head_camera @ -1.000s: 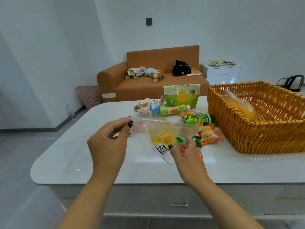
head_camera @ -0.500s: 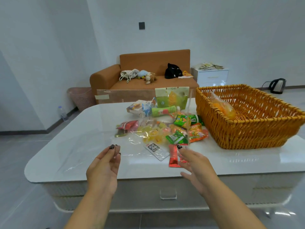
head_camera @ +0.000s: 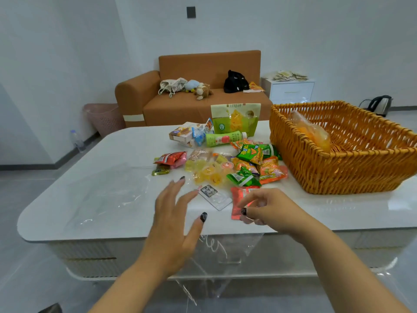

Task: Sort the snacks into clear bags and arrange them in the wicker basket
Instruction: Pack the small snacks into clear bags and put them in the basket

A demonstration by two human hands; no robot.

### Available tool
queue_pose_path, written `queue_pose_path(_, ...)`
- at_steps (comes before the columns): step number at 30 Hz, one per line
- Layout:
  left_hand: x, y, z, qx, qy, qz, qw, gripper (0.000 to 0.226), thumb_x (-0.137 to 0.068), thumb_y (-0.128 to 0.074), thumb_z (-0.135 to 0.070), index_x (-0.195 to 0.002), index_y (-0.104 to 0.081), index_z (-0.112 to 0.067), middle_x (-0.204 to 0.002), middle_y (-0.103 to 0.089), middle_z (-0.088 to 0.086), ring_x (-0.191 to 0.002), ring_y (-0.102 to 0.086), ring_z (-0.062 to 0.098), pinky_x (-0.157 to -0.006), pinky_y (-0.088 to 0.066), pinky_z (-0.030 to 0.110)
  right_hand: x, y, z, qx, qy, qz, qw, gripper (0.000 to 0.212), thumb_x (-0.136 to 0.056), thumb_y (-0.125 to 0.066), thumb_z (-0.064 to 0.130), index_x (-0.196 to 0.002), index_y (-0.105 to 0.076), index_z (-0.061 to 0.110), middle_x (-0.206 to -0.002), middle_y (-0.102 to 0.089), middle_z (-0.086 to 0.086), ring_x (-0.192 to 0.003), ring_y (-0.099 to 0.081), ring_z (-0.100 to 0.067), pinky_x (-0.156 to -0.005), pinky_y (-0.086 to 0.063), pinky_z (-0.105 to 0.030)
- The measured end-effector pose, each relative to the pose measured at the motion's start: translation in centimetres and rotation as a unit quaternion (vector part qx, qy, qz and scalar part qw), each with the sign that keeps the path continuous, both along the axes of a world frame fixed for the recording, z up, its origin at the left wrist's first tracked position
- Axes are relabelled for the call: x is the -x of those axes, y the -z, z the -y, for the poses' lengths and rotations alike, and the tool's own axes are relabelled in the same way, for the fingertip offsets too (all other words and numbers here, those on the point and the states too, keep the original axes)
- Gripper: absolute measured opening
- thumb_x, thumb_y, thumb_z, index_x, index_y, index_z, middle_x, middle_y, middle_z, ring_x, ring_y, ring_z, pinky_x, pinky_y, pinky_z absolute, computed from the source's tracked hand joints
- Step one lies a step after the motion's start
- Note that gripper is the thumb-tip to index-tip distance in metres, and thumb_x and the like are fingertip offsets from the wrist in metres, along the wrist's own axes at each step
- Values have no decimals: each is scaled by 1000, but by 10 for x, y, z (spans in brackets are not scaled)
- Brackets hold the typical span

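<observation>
Near the wicker basket (head_camera: 338, 159), green packets (head_camera: 249, 153) carry unreadable print.

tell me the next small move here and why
Probably steady the clear bag with the open left hand, since it hangs off the table edge from the right hand, while the jelly cups lie loose.

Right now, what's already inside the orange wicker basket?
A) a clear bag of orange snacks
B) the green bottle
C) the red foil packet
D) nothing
A: one clear bag of orange snacks lies in the orange wicker basket; the green bottle and the red foil packet lie outside it on the white table.
</observation>
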State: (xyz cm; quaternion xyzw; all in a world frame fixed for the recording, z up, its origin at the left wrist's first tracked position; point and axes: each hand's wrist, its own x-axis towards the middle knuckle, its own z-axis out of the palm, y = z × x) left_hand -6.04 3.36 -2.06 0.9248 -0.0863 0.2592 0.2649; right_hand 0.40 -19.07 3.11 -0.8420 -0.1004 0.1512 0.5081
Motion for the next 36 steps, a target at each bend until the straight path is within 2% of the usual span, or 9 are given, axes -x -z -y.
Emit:
queue_pose_path(5, 10, 16, 4, -150, 120, -118, 974, 65, -93, -20, -65, -151, -27, -35, -160, -10, -17, -145, 15, -1, -119, -1, 25, -2, -3, -6, 111, -117, -22, 987, 24, -87, -57, 6, -90, -76, 19, -70, -72, -3, -53, -52, -5, -51, -41, -17)
queue_pose_path(7, 12, 17, 6, -167, 123, -126, 970, 64, -93, -21, -65, -149, -30, -36, -158, -14, -19, -145, 12, -3, -114, 6, 17, -2, -2, -8, 116, -129, -34, 984, 25, -87, -56, 6, -89, -76, 19, -71, -71, -3, -54, -50, -8, -52, -43, -19)
queue_pose_path(10, 11, 19, 4, -163, 121, -82, 976, 52, -97, -33, -54, -144, -40, -33, -149, -39, -13, -144, -11, 3, -116, -9, 27, -2, -1, -9, 117, -132, -55, 983, 28, -87, -53, 5, -87, -77, 20, -68, -68, 1, -56, -51, -9, -54, -44, -20)
queue_pose_path(14, 11, 23, -2, -195, 121, -40, 973, 49, -94, -43, -49, -139, -43, -31, -139, -49, -10, -141, -27, 15, -114, -20, 42, 2, -3, -6, 133, -166, -80, 974, 27, -88, -55, 6, -89, -78, 21, -71, -71, 1, -63, -54, -9, -60, -47, -22)
queue_pose_path(19, 10, 24, 5, -231, 118, 0, 966, 40, -91, -44, -45, -128, -49, -32, -108, -60, -15, -115, -45, 9, -107, -29, 36, 8, -2, -2, 132, -179, -69, 972, 29, -89, -54, 7, -87, -78, 24, -78, -74, -3, -74, -59, -15, -66, -48, -27)
queue_pose_path(22, 9, 24, 10, -239, 93, -3, 967, 48, -89, -42, -47, -133, -46, -29, -109, -54, -10, -106, -44, 10, -96, -29, 32, 9, -3, 2, 144, -180, -73, 970, 31, -90, -52, 8, -86, -77, 26, -81, -75, -4, -79, -62, -15, -70, -48, -29)
queue_pose_path(26, 6, 19, 14, -227, 113, -41, 966, 44, -89, -44, -48, -129, -51, -30, -117, -54, -10, -113, -45, 13, -99, -25, 31, 11, -3, 6, 185, -208, -81, 957, 28, -92, -52, 13, -90, -77, 26, -86, -75, -2, -82, -65, -10, -75, -50, -30)
queue_pose_path(30, 6, 14, 14, -224, 114, -105, 962, 55, -91, -26, -54, -139, -41, -34, -119, -50, -14, -120, -34, 7, -106, -9, 26, 9, -3, 9, 178, -188, -63, 964, 28, -94, -51, 12, -94, -76, 23, -88, -74, 6, -85, -69, -2, -77, -53, -29)
queue_pose_path(36, 3, 24, 11, -207, 120, -73, 968, 22, -81, -63, -45, -94, -47, -36, -106, -48, -13, -105, -43, 9, -98, -30, 29, 6, -2, 11, 177, -191, -47, 964, 32, -92, -48, 5, -94, -76, 21, -86, -74, 6, -84, -69, -4, -70, -50, -24)
